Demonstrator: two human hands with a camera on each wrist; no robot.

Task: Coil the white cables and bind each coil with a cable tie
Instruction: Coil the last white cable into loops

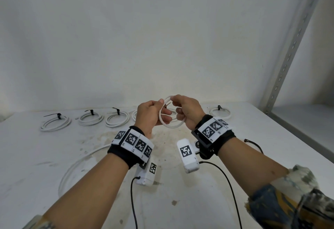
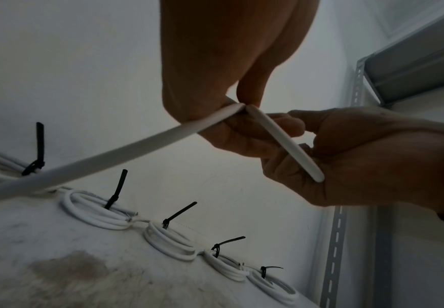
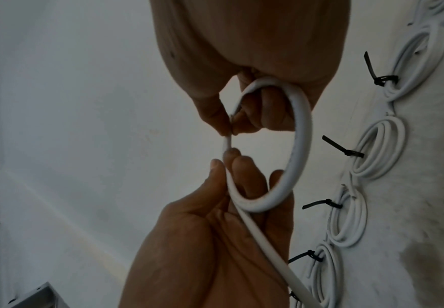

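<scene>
Above the table, both hands hold one loop of white cable (image 1: pixel 173 126). My left hand (image 1: pixel 163 109) grips the loop's left side with thumb on top and fingers curled through it. My right hand (image 1: pixel 174 102) pinches the loop's top between thumb and fingertips. In the right wrist view the loop (image 3: pixel 301 145) hangs from my right hand (image 3: pixel 231 125), and my left hand (image 3: pixel 223 166) grips its lower part. From there the loose cable (image 2: pixel 110 155) trails down to a wide arc on the table (image 1: pixel 90 154). No cable tie is in either hand.
Several bound coils (image 1: pixel 56 123) with black ties lie in a row along the back of the white table (image 1: pixel 36 156); one sits at the back right (image 1: pixel 219 112). A slotted metal shelf post (image 1: pixel 289 55) rises at right. Black camera leads (image 1: pixel 229 183) run toward me.
</scene>
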